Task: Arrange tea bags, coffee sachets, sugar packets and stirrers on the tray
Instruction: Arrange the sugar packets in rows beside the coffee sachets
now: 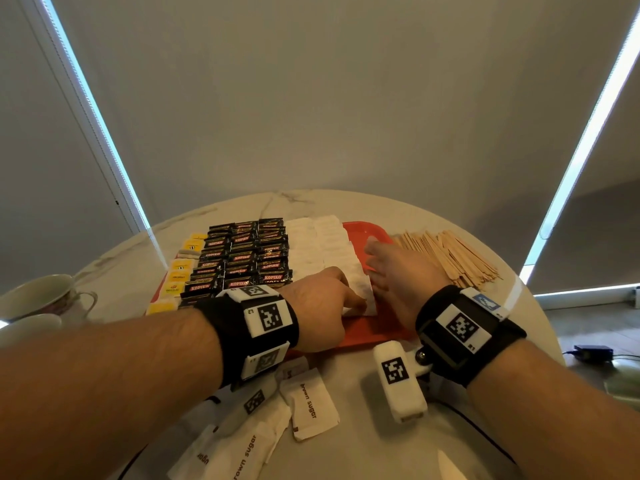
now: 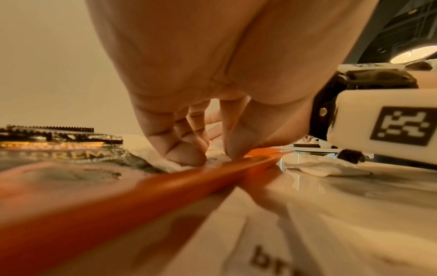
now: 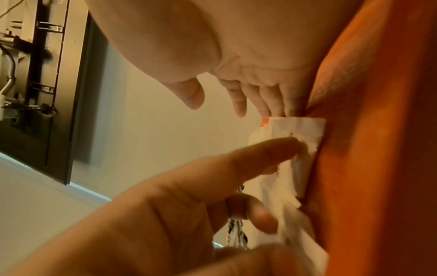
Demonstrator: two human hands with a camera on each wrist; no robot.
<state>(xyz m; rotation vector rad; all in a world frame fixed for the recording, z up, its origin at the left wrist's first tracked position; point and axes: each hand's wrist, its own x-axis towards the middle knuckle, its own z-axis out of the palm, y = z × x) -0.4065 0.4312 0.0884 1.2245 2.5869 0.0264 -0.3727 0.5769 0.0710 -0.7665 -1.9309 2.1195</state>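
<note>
A red tray point(image 1: 369, 233) on the marble table carries yellow tea bags point(image 1: 180, 271) at the left, rows of black coffee sachets point(image 1: 246, 258) and rows of white sugar packets point(image 1: 325, 244). My left hand point(image 1: 341, 289) pinches the nearest sugar packet point(image 1: 363, 292) at the front end of the right row, fingers point(image 2: 187, 155) curled, tips on the paper. My right hand point(image 1: 375, 252) lies flat and straight on the tray, its edge against that row's right side. Wooden stirrers point(image 1: 450, 258) lie heaped on the table right of the tray.
Loose brown sugar packets point(image 1: 311, 400) lie on the table in front of the tray's near rim point(image 2: 165, 186). Two cups point(image 1: 41, 296) stand at the table's left edge. A black box with a cable point(image 1: 592, 351) sits on the floor to the right.
</note>
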